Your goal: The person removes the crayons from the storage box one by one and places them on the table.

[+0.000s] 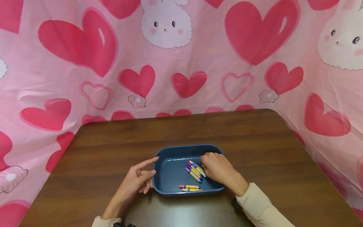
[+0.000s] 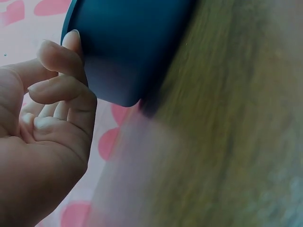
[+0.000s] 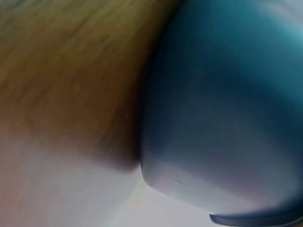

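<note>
Inside the dark blue plastic bin (image 1: 170, 177) lies a loose pile of crayons (image 1: 194, 172) with yellow wrappers and pink, purple and blue ends. Two more crayons (image 1: 191, 187) lie along the near wall. My right hand (image 1: 218, 167) reaches over the bin's right side with fingers bent down by the pile. Its fingertips are hidden, so whether it holds a crayon is unclear. At the left rim, my left hand (image 1: 138, 178) touches the bin with its index finger and thumb. The left wrist view shows the left hand's fingers (image 2: 61, 61) against the bin's outside wall (image 2: 123, 56).
The bin stands on a brown wooden table (image 1: 107, 143). A pink cloth (image 1: 162, 58) with hearts and rabbits hangs behind it and along both sides. The right wrist view shows mainly the blurred outer wall of the bin (image 3: 218, 118).
</note>
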`<state>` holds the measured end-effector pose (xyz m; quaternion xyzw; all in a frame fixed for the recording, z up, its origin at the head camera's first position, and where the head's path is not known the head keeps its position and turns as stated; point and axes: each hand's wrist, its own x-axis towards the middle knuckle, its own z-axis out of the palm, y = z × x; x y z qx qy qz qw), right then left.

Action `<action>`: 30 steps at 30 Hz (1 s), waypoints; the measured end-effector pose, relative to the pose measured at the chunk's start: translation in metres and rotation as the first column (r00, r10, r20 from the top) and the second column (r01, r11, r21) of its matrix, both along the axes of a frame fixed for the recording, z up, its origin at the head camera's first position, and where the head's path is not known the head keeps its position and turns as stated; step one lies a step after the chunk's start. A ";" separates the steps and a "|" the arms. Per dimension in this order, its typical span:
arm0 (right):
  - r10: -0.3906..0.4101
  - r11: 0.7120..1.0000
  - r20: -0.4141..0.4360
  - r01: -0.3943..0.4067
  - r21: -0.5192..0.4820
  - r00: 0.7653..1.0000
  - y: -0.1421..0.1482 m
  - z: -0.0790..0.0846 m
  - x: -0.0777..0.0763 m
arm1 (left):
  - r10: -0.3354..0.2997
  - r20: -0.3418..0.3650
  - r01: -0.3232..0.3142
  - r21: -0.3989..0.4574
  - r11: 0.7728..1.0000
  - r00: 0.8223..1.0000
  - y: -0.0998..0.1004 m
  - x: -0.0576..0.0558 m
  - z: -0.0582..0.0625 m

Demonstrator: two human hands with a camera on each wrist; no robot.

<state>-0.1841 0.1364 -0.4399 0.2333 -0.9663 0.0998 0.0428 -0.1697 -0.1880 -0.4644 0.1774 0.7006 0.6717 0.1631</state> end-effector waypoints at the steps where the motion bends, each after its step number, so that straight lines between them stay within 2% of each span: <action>1: 0.005 1.000 -0.002 -0.005 -0.005 1.000 0.000 0.000 0.000 | 0.001 -0.001 -0.001 0.005 1.000 1.000 0.000 0.000 0.000; 9: 0.049 0.998 -0.016 -0.050 -0.033 0.999 0.002 -0.001 -0.001 | 0.015 -0.017 -0.015 0.010 1.000 1.000 0.000 0.002 -0.002; 30: 0.044 0.997 -0.050 -0.047 -0.061 0.998 0.000 -0.002 -0.001 | 0.010 -0.012 -0.009 0.028 1.000 1.000 -0.001 0.002 -0.002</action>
